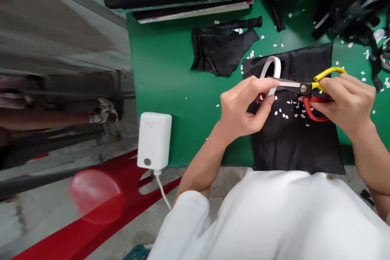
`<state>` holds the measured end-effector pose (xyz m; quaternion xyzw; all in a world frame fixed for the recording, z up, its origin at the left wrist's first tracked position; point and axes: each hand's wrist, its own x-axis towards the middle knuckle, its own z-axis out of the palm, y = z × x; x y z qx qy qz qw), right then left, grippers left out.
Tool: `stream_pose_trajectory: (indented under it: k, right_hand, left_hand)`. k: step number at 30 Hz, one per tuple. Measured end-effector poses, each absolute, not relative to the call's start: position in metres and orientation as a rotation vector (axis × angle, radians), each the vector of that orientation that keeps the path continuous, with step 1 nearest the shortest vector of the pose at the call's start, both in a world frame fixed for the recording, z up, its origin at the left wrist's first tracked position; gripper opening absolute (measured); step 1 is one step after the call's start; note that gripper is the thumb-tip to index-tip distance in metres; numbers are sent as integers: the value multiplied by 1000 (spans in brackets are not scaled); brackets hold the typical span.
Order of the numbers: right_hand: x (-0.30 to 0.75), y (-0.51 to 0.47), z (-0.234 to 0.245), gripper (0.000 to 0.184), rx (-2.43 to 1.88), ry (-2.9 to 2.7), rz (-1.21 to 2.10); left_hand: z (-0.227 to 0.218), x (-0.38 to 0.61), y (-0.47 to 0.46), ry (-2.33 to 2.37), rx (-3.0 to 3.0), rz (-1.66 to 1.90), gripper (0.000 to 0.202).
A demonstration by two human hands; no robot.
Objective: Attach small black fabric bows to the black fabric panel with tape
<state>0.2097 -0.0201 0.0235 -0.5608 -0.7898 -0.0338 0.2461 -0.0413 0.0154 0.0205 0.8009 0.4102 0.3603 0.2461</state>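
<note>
Spotter: Before you advise anything, what are the fingers doing?

Operator: From my distant seat, I see the left hand (243, 105) pinching the white tape roll (277, 69) between thumb and index finger. The right hand (350, 97) grasps the scissors (303, 88) by their yellow and red handles.

Spotter: Where's the roll?

Operator: Near the upper left part of the black cloth (298, 146), turned up on its edge. I can't tell whether it touches the fabric. A pale strip shows along the blades, and I can't say if it's tape or shine on the metal.

Spotter: How would you cut cleanly?

Operator: I'd draw that left index fingertip back, because the blades reach right up to it. Then I'd brace the roll lightly, without squashing the ring, and use short, even snips, moving the tape rather than the scissors.

Spotter: And further out?

Operator: White snippets (285, 116) dot the cloth, so I'd cut over it to catch the bits. On the green table (189, 138), the white power bank (154, 140) sits well left, safely clear of the blades.
</note>
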Motion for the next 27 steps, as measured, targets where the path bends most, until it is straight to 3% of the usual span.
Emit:
stream_pose_trajectory:
  k: [9, 13, 19, 27]
  right_hand:
    - [204, -15, 21, 16, -1356, -2099, -359]
    - [209, -14, 19, 11, -1478, -2044, -308]
    - [227, -3, 21, 17, -1928, -1839, -184]
    - [250, 3, 10, 33, -2181, -1669, -90]
  left_hand:
    - [18, -38, 21, 1018, 2378, 1259, 12]
    - [15, -43, 27, 982, 2451, 1411, 23]
    - [0, -63, 38, 1584, 2244, 1124, 31]
    - [-23, -67, 40, 1719, 2227, 863, 36]
